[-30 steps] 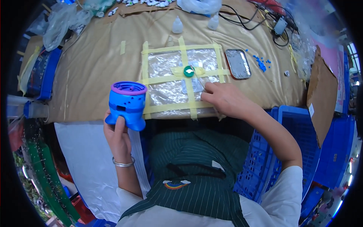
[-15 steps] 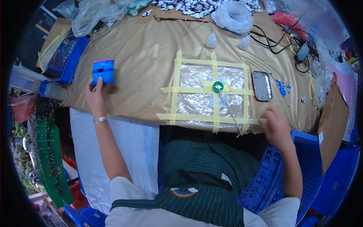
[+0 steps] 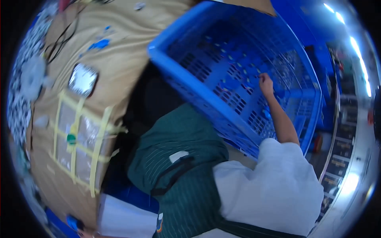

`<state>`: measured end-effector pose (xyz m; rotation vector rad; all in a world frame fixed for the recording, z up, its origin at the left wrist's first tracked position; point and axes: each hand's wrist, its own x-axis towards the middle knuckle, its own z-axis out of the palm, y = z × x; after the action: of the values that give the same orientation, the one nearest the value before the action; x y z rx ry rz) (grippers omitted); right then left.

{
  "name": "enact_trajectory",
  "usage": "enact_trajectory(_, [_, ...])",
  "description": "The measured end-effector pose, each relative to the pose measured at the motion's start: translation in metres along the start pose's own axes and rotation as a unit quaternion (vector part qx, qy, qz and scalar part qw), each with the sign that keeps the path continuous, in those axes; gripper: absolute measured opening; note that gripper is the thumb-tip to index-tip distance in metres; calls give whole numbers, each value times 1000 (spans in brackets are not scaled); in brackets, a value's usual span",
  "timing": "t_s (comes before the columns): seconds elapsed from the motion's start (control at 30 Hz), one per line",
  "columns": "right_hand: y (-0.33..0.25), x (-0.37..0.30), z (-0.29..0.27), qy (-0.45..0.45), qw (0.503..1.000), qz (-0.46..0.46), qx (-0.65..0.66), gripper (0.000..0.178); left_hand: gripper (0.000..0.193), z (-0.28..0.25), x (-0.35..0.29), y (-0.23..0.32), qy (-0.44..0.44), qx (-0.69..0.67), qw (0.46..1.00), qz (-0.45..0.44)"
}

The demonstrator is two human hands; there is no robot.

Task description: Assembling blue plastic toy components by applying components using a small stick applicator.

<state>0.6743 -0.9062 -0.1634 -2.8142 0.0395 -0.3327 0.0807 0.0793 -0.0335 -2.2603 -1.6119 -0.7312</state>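
My right hand [image 3: 266, 83] reaches down into a big blue plastic crate [image 3: 179, 67] at my right side. Its fingers are bent and touch the perforated bottom among several small pale pieces [image 3: 238, 67]. Whether it holds one is too small to tell. My left hand sits at the lower left rim beside a blue device [image 3: 72, 222]; it is blurred and mostly cut off. A foil sheet [image 3: 85, 135] taped down with yellow strips lies on the brown-paper table [image 3: 123, 55], with a small green round piece [image 3: 71, 139] on it.
A shiny rectangular tray [image 3: 83, 79] and black cables [image 3: 59, 39] lie on the table beyond the foil. Heaps of small grey parts [image 3: 18, 103] line its far edge. Shelving and bright lights [image 3: 349, 119] stand to the right of the crate.
The view has swung to the right. My right hand left the table's edge and went down into the blue crate. The left hand stayed by the blue device.
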Motion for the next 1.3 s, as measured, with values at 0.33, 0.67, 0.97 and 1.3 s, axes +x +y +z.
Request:
enact_trajectory(0.33, [170, -210, -22, -167, 822, 484, -251, 42, 59, -60, -1, 187, 187, 72, 965, 171])
enact_trajectory(0.67, [221, -177, 28, -128, 811, 559, -115, 107, 54, -110, 9, 348, 79, 14, 957, 280])
enact_trajectory(0.97, [192, -166, 62, -152, 754, 626, -126, 111, 40, -136, -37, 388, -27, -247, 954, 170])
enact_trajectory(1.3, [-103, -14, -24, -60, 852, 186, 485, 85, 23, -187, -237, 617, -252, -578, 718, 295])
